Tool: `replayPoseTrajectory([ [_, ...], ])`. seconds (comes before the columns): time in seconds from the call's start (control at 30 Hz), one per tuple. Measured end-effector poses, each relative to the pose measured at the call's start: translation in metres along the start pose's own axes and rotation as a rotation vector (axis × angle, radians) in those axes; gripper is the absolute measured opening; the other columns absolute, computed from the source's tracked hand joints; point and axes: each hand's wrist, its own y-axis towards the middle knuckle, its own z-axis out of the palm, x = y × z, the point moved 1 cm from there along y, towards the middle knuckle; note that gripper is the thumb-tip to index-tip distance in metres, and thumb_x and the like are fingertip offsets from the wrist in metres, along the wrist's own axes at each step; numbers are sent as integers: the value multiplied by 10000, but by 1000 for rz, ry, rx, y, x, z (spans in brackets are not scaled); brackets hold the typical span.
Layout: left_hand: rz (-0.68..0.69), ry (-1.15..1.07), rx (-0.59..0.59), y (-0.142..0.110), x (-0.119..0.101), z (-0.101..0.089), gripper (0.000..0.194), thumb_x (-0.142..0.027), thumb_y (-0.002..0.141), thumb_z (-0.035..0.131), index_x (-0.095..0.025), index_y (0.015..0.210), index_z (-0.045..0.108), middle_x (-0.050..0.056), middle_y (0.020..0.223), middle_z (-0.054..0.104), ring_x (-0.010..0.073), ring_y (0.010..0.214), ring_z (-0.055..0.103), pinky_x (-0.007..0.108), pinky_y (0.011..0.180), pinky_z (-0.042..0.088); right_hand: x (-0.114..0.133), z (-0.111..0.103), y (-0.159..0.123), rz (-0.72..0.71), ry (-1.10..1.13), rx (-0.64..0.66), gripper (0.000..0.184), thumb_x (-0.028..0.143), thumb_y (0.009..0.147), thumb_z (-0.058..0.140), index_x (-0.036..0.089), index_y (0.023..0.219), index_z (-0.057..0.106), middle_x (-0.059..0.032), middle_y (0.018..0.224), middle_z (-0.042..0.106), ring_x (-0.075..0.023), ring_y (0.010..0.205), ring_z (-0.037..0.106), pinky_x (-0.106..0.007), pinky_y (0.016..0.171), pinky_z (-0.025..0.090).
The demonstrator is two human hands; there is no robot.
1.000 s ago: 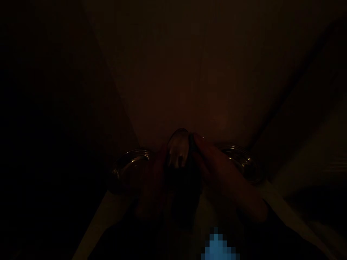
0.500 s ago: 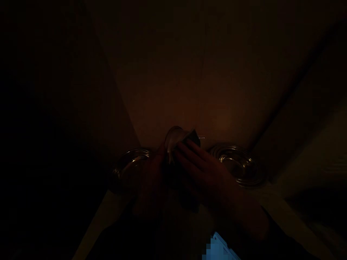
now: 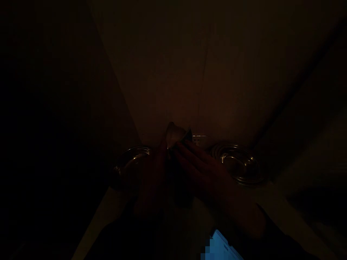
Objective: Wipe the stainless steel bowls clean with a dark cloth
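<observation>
In very dim light my left hand [image 3: 153, 169] is closed around the side of a rounded, cup-like vessel [image 3: 175, 135], whose exact kind I cannot make out. My right hand [image 3: 202, 168] presses a dark cloth [image 3: 188, 135] against that vessel, its fingers stretched together over the cloth. One corner of the cloth sticks up past the fingertips, and a dark part hangs below the hands. Shadow hides the vessel's lower part and most of my left fingers.
A shiny metal dish [image 3: 132, 153] lies left of my hands, and stacked-looking metal dishes [image 3: 238, 166] lie to the right. Behind rises a pale wall or panel [image 3: 168, 79]. A blue-lit, partly pixelated object [image 3: 223, 247] is at the bottom edge.
The picture has grown darker. The vessel and the cloth's corner have shifted slightly left, and the vessel seems turned a little. Both hands keep nearly the same place.
</observation>
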Motion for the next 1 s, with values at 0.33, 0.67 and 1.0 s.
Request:
replayPoseTrajectory([
  [0.33, -69, 65, 227, -13, -3, 10, 267, -408, 746, 650, -149, 726, 707, 16, 697, 700, 121, 634, 619, 198, 556, 456, -15, -12, 3, 241, 33, -1, 441, 200, 937, 351, 38, 1330, 464, -163, 1373, 491, -295, 1271, 444, -482, 1020, 441],
  [0.67, -65, -43, 118, -10, 0, 7, 251, -397, 706, 690, -168, 801, 722, 29, 750, 710, 147, 710, 647, 218, 634, 497, 2, -7, 3, 106, -62, 5, 432, 128, 893, 417, 80, 1313, 507, -124, 1375, 496, -318, 1273, 432, -478, 954, 498],
  [1.0, -77, 99, 286, -13, 0, 9, 277, -408, 759, 629, -143, 725, 700, 19, 661, 664, 122, 619, 591, 194, 541, 445, -25, -16, 3, 270, 55, -40, 415, 204, 938, 366, 50, 1298, 503, -164, 1318, 547, -257, 1192, 532, -424, 993, 472],
])
